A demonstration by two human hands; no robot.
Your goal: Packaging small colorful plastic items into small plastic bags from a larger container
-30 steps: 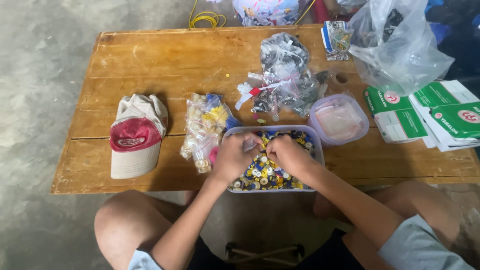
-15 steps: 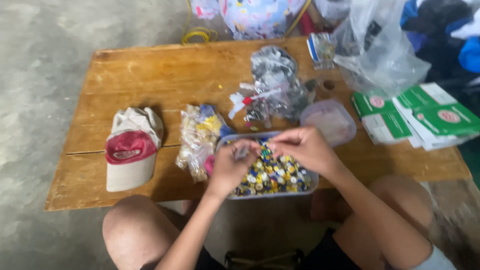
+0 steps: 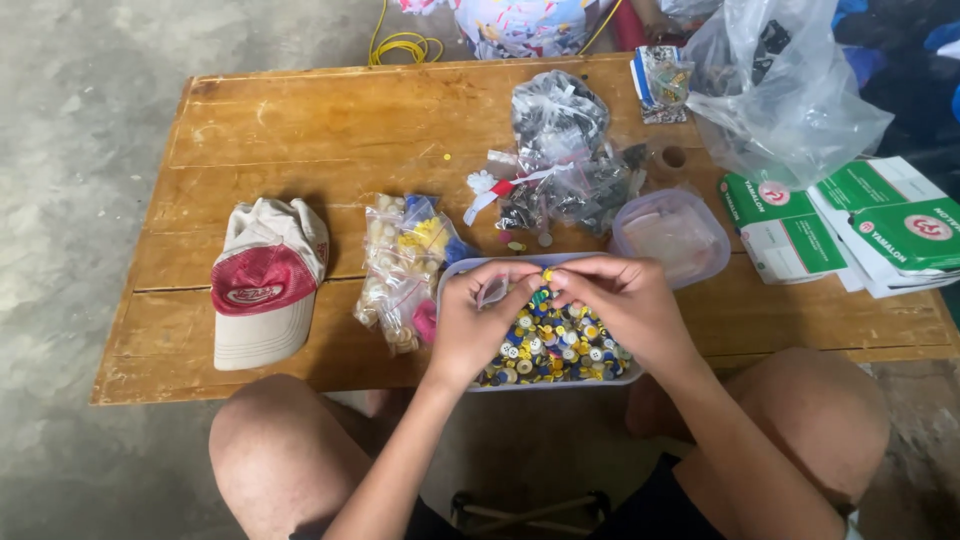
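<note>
Both my hands have lifted out of the tray (image 3: 455, 290) at the table's (image 3: 300, 130) near edge, left hand (image 3: 478, 325) and right hand (image 3: 622, 305) now pinching one small yellow piece (image 3: 547, 274) together, so assembly has begun.

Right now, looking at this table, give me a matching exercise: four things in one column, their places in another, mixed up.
Things:
1. cap
2. tray of small parts
3. empty lidded tub
4. green and white boxes

Places:
A. under both hands
B. table's far right
C. table's left side
D. just right of the tray, behind it

Pairs: 1-C, 2-A, 3-D, 4-B
</note>
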